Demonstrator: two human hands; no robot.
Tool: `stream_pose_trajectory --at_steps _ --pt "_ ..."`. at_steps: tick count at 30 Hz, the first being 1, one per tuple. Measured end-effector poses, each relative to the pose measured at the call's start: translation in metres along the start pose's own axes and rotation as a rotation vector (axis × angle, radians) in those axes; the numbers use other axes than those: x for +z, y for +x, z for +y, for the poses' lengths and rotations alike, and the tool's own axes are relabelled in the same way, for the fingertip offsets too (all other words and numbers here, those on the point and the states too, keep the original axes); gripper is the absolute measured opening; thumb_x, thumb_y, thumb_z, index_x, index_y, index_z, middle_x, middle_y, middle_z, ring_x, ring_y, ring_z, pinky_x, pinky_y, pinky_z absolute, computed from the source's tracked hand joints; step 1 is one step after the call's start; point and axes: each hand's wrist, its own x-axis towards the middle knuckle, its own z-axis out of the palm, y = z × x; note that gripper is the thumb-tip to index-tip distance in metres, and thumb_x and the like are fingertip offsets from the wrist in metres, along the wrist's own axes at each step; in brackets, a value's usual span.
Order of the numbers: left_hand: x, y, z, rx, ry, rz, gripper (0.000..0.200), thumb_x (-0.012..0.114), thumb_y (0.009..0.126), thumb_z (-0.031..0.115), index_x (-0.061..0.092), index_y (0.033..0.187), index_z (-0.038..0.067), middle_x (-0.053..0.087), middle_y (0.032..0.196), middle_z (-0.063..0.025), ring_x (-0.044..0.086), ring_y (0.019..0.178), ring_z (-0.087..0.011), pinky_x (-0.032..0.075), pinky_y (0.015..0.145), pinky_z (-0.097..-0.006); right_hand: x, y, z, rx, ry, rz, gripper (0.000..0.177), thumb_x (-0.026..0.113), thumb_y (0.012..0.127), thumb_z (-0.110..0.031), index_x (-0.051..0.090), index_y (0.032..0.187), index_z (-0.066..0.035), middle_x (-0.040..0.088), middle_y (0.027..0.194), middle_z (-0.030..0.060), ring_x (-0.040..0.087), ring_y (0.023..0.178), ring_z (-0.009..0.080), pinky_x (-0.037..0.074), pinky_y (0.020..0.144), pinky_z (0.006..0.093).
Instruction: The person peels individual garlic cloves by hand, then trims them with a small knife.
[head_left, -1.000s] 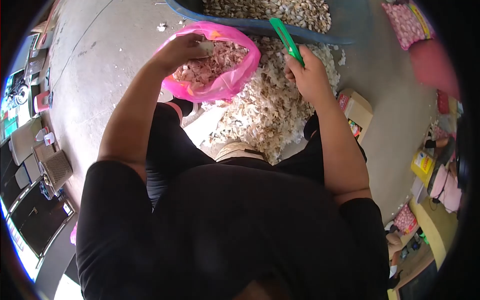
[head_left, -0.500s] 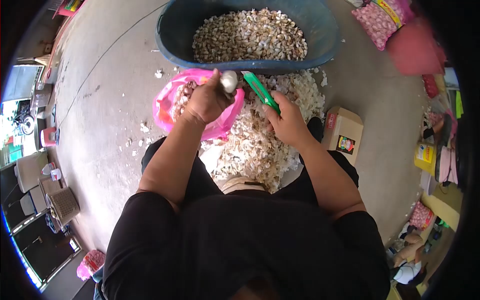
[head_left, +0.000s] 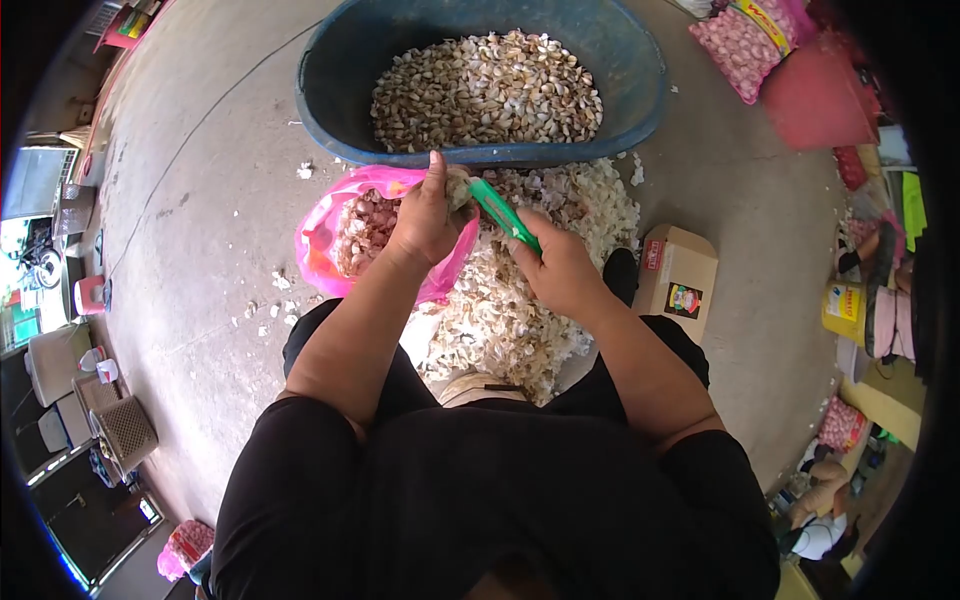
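My left hand is closed around a garlic bulb, which shows only partly past the fingers. In my right hand is a green box cutter, its front end against the bulb. Below my left hand lies an open pink plastic bag with reddish garlic bulbs inside. A heap of pale garlic skins covers the floor between my legs, under both hands. Just beyond the hands stands a big blue tub holding loose garlic cloves.
A cardboard box stands right of my foot. Pink net sacks of garlic lie at the far right, beside a red object. A yellow container is at the right edge. Another person is at lower right. Skin scraps dot the floor.
The box cutter has come up against the garlic bulb, from a small gap before. My left hand has turned slightly. The whole view has shifted a little, with the tub lower in it.
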Motion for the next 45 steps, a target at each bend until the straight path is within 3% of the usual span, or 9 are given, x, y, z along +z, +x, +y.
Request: stream_pose_trajectory --at_steps 3,9,15,17,27,30,33,40,45 --pt "-0.020 0.011 -0.005 0.108 0.022 -0.101 0.044 0.039 0.085 0.048 0.051 0.092 0.007 0.054 0.081 -0.0047 0.050 0.072 -0.0168 0.043 0.066 -0.0303 -0.014 0.000 -0.004 0.061 -0.070 -0.315 0.029 0.054 0.077 -0.012 0.049 0.104 -0.006 0.054 0.065 0.0189 0.055 0.055 0.0308 0.041 0.052 0.0362" --pt "0.010 -0.010 -0.001 0.278 0.351 0.125 0.038 0.032 0.090 0.040 0.048 0.090 0.006 0.049 0.079 -0.0028 0.046 0.074 -0.0113 0.039 0.068 -0.0229 -0.007 0.002 -0.003 -0.021 0.091 0.009 0.031 0.050 0.083 -0.011 0.046 0.113 -0.003 0.047 0.058 0.0025 0.047 0.042 0.0087 0.040 0.040 0.0251" --pt "-0.004 -0.001 -0.018 0.587 0.633 0.119 0.030 0.031 0.092 0.033 0.043 0.095 0.005 0.045 0.081 -0.0021 0.042 0.076 -0.0090 0.037 0.071 -0.0209 0.000 -0.001 -0.003 -0.214 -0.188 0.007 0.033 0.051 0.081 -0.010 0.045 0.113 -0.002 0.050 0.059 0.0061 0.048 0.046 0.0090 0.039 0.043 0.0265" --pt "-0.002 -0.002 -0.016 0.621 0.711 0.151 0.028 0.031 0.092 0.032 0.041 0.095 0.005 0.045 0.082 -0.0023 0.042 0.077 -0.0094 0.037 0.071 -0.0215 -0.009 -0.001 -0.014 -0.109 -0.078 -0.004 0.026 0.052 0.078 -0.011 0.047 0.103 -0.003 0.052 0.062 0.0150 0.052 0.053 0.0264 0.041 0.049 0.0350" --pt "-0.016 0.013 -0.013 0.525 0.522 0.280 0.035 0.034 0.091 0.036 0.042 0.084 0.003 0.044 0.074 -0.0026 0.041 0.067 -0.0091 0.038 0.061 -0.0241 -0.016 0.000 -0.007 0.026 -0.377 -0.252 0.018 0.052 0.078 -0.014 0.049 0.092 -0.004 0.055 0.066 0.0179 0.055 0.061 0.0352 0.042 0.053 0.0423" --pt "-0.006 0.003 0.003 0.371 0.304 0.284 0.037 0.032 0.090 0.040 0.041 0.079 0.006 0.043 0.068 -0.0009 0.040 0.059 -0.0095 0.036 0.055 -0.0259 -0.009 0.007 0.001 -0.045 -0.335 0.106 0.017 0.052 0.078 -0.015 0.048 0.091 -0.004 0.056 0.067 0.0168 0.056 0.060 0.0344 0.042 0.053 0.0428" --pt "-0.060 0.025 -0.003 0.117 -0.073 -0.365 0.034 0.036 0.089 0.041 0.048 0.093 0.009 0.051 0.081 -0.0035 0.048 0.075 -0.0155 0.040 0.066 -0.0331 -0.002 0.021 0.001 0.081 -0.249 0.037 0.022 0.051 0.079 -0.017 0.049 0.096 -0.003 0.058 0.071 0.0168 0.057 0.063 0.0339 0.043 0.056 0.0428" --pt "-0.012 -0.030 0.039 0.226 0.216 0.157 0.025 0.045 0.087 0.033 0.045 0.094 0.009 0.048 0.079 -0.0005 0.046 0.073 -0.0093 0.040 0.062 -0.0251 0.054 0.049 0.010 -0.243 0.022 -0.037 0.024 0.050 0.083 -0.023 0.053 0.091 0.000 0.059 0.075 0.0180 0.058 0.070 0.0332 0.044 0.063 0.0387" --pt "-0.011 -0.039 0.024 0.202 0.439 0.230 0.033 0.042 0.089 0.032 0.041 0.102 0.002 0.050 0.090 -0.0106 0.046 0.087 -0.0134 0.042 0.069 -0.0270 0.061 0.057 -0.010 -0.049 0.183 -0.108 0.023 0.045 0.088 -0.026 0.051 0.090 -0.004 0.052 0.066 0.0005 0.048 0.057 0.0087 0.038 0.050 0.0236"
